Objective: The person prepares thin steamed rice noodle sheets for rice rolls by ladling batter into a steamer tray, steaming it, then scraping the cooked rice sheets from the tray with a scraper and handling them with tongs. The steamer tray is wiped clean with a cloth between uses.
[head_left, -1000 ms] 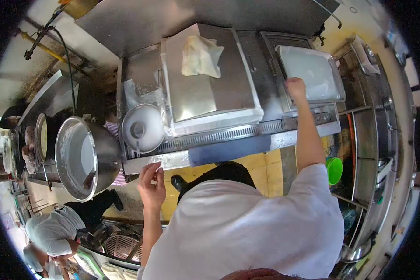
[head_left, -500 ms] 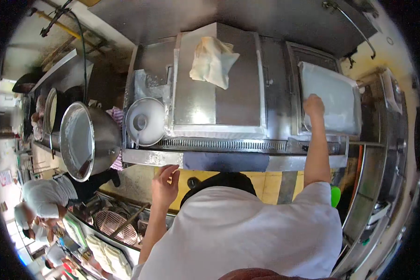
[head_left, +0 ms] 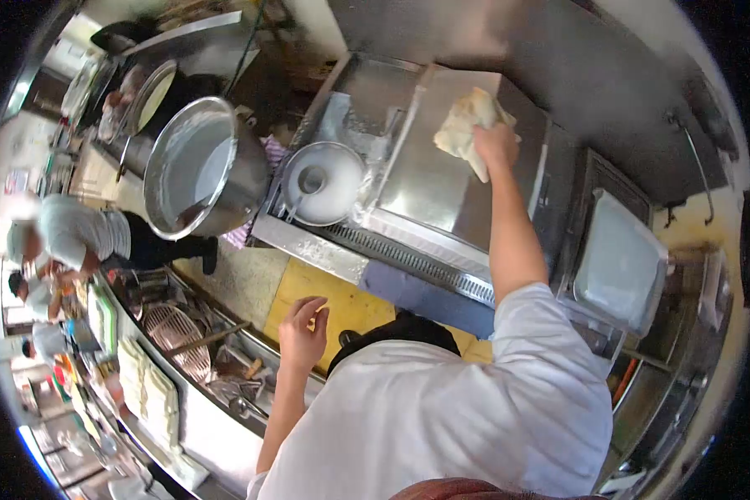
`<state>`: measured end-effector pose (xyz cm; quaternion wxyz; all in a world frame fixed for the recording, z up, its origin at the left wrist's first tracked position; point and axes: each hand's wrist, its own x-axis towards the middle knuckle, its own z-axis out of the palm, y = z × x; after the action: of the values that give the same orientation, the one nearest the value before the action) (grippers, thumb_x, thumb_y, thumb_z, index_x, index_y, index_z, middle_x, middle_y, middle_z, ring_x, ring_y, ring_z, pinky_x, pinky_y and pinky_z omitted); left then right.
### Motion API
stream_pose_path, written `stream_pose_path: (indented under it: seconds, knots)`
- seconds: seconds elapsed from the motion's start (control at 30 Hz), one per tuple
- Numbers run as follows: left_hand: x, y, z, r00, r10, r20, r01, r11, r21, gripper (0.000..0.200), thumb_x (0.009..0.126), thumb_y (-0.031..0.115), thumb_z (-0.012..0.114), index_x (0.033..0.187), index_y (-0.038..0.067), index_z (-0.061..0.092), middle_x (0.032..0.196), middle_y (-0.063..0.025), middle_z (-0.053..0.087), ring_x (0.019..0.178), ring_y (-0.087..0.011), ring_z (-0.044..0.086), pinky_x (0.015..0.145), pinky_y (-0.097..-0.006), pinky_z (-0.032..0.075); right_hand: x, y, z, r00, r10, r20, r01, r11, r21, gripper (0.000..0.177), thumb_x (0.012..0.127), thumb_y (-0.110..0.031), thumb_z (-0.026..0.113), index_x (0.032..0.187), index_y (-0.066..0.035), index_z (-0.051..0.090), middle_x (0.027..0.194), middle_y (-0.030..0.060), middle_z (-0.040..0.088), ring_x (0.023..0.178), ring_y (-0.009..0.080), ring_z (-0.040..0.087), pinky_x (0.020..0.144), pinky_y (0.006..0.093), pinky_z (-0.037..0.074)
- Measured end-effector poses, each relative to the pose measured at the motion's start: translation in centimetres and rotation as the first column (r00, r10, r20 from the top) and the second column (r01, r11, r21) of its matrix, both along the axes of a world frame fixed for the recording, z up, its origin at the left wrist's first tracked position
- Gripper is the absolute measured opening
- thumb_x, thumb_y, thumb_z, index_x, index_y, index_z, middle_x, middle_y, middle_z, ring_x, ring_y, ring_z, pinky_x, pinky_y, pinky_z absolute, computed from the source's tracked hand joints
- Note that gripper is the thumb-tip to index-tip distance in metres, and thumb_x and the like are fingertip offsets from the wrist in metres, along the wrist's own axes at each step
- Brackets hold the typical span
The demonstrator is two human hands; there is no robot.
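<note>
My right hand [head_left: 497, 145] reaches across a stainless-steel lid [head_left: 429, 179] and is closed on a cream-coloured cloth [head_left: 462, 129]. The cloth is bunched and lies on the upper part of the lid, with one corner hanging below my fingers. My left hand [head_left: 302, 332] hovers in front of the steel counter's front edge, near my waist. Its fingers are loosely curled and apart, with nothing between them. Left of the lid sits a round metal bowl [head_left: 342, 183] of white contents, with a ladle [head_left: 312, 180] in it.
A large steel pot [head_left: 246, 179] with white residue stands at the left. A shallow white-looking tray [head_left: 617, 262] is on the right. A dark blue cloth [head_left: 425, 297] covers part of the counter's front edge. Behind on the left, a co-worker [head_left: 79, 233] bends near a long worktable.
My right hand has moved left from the tray onto the cloth and taken hold of it. The whole view has turned, with the counter now slanting. My left hand stays empty.
</note>
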<state>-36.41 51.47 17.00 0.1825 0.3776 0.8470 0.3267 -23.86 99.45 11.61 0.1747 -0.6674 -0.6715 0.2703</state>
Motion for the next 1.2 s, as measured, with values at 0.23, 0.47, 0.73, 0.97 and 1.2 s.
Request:
stream_pose_path:
  seconds: [0.23,0.47,0.73,0.97,1.2]
  knots:
    - [-0.1,-7.5,-1.8,0.965,0.241,0.098,-0.245,0.969,0.024,0.016,0.091,0.005,0.067,0.106,0.002,0.072,0.108,-0.0134,0.070,0.075,-0.0212,0.070,0.065,-0.0314,0.056,-0.5,-0.2,-1.6,0.994,-0.107,-0.012,0.108,0.988,0.107,0.055,0.076,-0.038,0.071,0.117,-0.001,0.069,0.120,0.0252,0.067,0.113,0.0425,0.063,0.098,0.0480,0.049]
    - [-1.9,-11.1,-1.9,0.956,0.279,0.092,-0.289,0.948,0.132,0.016,0.092,0.005,0.066,0.106,0.001,0.072,0.108,-0.0142,0.070,0.076,-0.0222,0.070,0.066,-0.0308,0.057,0.1,-5.2,2.6,0.998,-0.063,-0.002,0.058,0.914,0.401,0.043,0.082,-0.035,0.066,0.101,0.003,0.069,0.106,0.0264,0.069,0.099,0.0453,0.066,0.089,0.0504,0.050]
    - [-3.6,-16.2,-1.5,0.965,0.254,0.065,-0.262,0.938,0.228,0.016,0.091,0.002,0.067,0.106,0.001,0.072,0.107,-0.0143,0.071,0.077,-0.0232,0.070,0.068,-0.0314,0.057,-0.3,-15.3,13.8,0.980,0.040,-0.195,0.094,0.769,0.632,0.038,0.082,-0.035,0.072,0.094,0.001,0.069,0.092,0.0226,0.071,0.087,0.0424,0.068,0.080,0.0475,0.051]
    - [-4.4,-22.6,-1.3,0.947,0.319,0.028,-0.313,0.902,0.298,0.016,0.091,0.007,0.067,0.105,0.003,0.072,0.107,-0.0135,0.071,0.081,-0.0269,0.070,0.069,-0.0325,0.057,-3.4,-27.3,21.9,0.804,0.469,-0.365,-0.023,0.637,0.770,0.030,0.087,-0.024,0.078,0.099,0.002,0.069,0.092,0.0118,0.074,0.080,0.0173,0.066,0.074,0.0338,0.052]
    - [-3.9,-32.5,-1.0,0.840,0.540,-0.057,-0.477,0.784,0.398,0.015,0.091,0.004,0.068,0.104,0.003,0.073,0.102,-0.0124,0.071,0.078,-0.0229,0.069,0.068,-0.0299,0.056,-11.8,-42.6,24.2,0.545,0.811,-0.213,-0.300,0.427,0.853,0.024,0.085,-0.018,0.079,0.087,0.002,0.066,0.078,0.0121,0.069,0.066,0.0181,0.061,0.065,0.0329,0.049]
